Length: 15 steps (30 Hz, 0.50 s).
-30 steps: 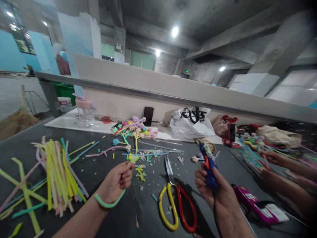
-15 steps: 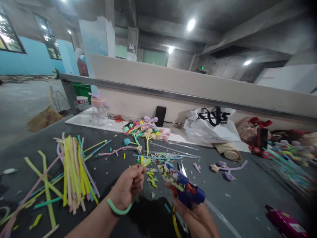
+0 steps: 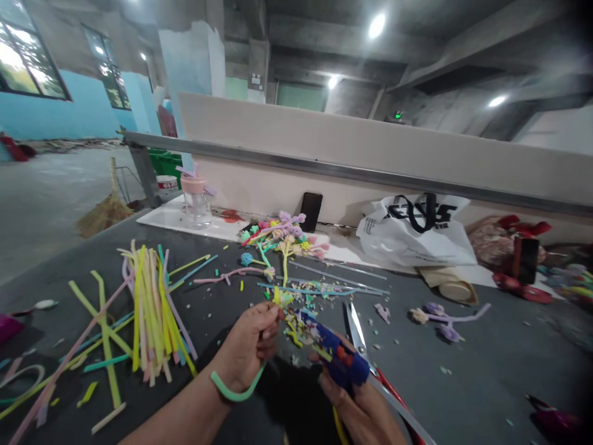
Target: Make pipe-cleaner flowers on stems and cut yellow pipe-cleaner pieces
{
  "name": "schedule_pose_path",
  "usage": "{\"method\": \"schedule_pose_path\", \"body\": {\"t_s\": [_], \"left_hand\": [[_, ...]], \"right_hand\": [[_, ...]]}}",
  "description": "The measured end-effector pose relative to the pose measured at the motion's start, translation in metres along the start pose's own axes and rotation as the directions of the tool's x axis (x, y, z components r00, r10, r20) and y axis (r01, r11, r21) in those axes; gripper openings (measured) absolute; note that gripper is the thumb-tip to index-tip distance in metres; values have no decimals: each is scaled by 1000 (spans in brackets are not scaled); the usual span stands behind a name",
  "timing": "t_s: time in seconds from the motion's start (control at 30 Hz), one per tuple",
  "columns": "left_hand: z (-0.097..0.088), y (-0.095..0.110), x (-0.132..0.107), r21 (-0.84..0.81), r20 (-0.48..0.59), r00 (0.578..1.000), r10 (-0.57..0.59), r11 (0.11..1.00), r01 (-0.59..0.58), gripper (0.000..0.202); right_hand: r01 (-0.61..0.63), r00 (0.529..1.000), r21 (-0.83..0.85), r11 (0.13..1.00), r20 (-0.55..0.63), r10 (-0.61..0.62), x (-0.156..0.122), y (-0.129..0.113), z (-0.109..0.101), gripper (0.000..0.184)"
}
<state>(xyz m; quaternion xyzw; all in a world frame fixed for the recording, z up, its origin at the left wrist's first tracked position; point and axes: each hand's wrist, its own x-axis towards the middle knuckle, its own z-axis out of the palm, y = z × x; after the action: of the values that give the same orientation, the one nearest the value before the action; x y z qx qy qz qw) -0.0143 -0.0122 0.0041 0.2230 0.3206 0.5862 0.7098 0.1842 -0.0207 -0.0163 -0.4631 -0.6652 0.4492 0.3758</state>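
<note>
Well to the left of the scissors (image 3: 356, 330) I see a bundle of fuzzy strips (image 3: 151, 315), mostly yellow, with loose ones crossed beside it. Closer to the scissors on that side, my left hand (image 3: 252, 337) pinches a small yellow piece (image 3: 279, 295) at its fingertips, the other fingers curled in. Past that piece, beyond and left of the scissors, sits a pile of fuzzy flowers (image 3: 287, 225). Between piece and scissors is the blue glue gun (image 3: 347, 364), gripped in my right hand (image 3: 354, 408); its long axis slants from a nose near the piece back rightward toward me. Scraps clutter the nose, so I can't tell whether it touches. The scissors' handles crowd my right hand, which partly covers them. Right of the scissors lies a lilac sprig (image 3: 449, 318).
</note>
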Motion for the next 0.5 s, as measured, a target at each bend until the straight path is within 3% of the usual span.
{"method": "schedule_pose_path", "body": {"t_s": [0.13,0.33,0.5], "left_hand": [[2,1,0,4,0,1000,-11,1000,11,16],[0,1,-1,40,-4,1000,-1,999,2,18],[2,0,-1,69,-14,1000,21,997,-20,17]], "right_hand": [[46,995,-18,999,-84,-47,3,-3,2,43],[90,996,-65,994,-17,-91,4,-11,0,23],[58,997,-102,993,-38,-62,4,-4,2,24]]}}
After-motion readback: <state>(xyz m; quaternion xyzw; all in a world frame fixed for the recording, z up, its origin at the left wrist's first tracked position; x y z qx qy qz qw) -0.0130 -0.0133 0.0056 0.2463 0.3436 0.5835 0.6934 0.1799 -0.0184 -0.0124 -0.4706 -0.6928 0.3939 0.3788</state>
